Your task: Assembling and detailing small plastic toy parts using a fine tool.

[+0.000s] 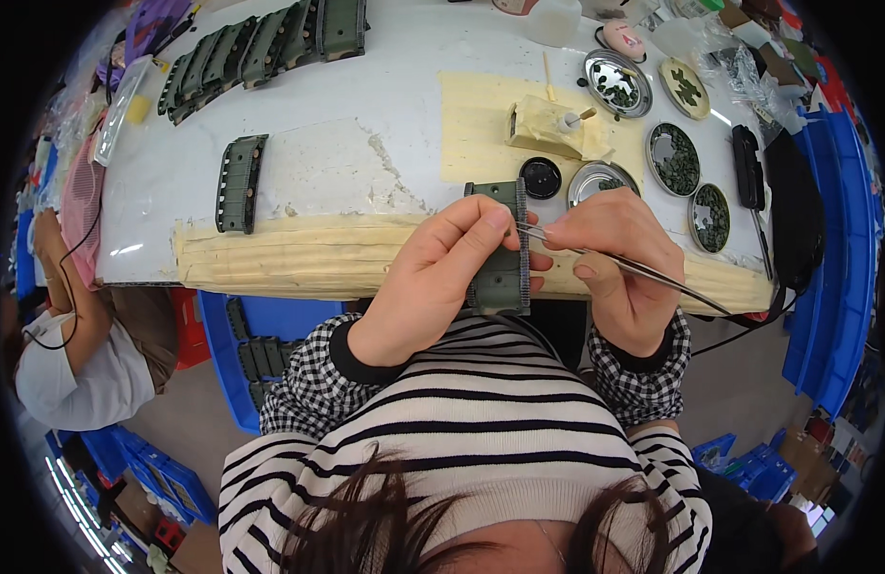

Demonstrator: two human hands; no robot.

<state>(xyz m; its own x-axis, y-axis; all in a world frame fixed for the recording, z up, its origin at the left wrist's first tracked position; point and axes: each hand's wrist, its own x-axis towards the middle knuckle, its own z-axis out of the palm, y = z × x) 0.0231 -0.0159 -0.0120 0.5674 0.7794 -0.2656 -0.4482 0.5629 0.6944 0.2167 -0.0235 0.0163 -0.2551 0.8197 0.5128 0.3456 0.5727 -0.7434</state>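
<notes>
Over the table's front edge, my left hand point(425, 277) is closed on a dark green plastic model part point(500, 279) with ribbed long edges. Its thumb and index finger meet on the part's upper face, and fingertips show past its right side. Metal tweezers point(643, 272) are gripped in my right hand point(624, 251). Their tips reach my left thumb and index finger, above the green part. Whatever lies between the tips is too small to make out.
A similar green part point(240, 184) lies left, with a row of green parts point(270, 46) behind. At right are metal dishes point(674, 159) of small green pieces, a taped block point(555, 130) and a black lid point(541, 178). A blue bin point(230, 368) stands below; a person point(84, 354) sits left.
</notes>
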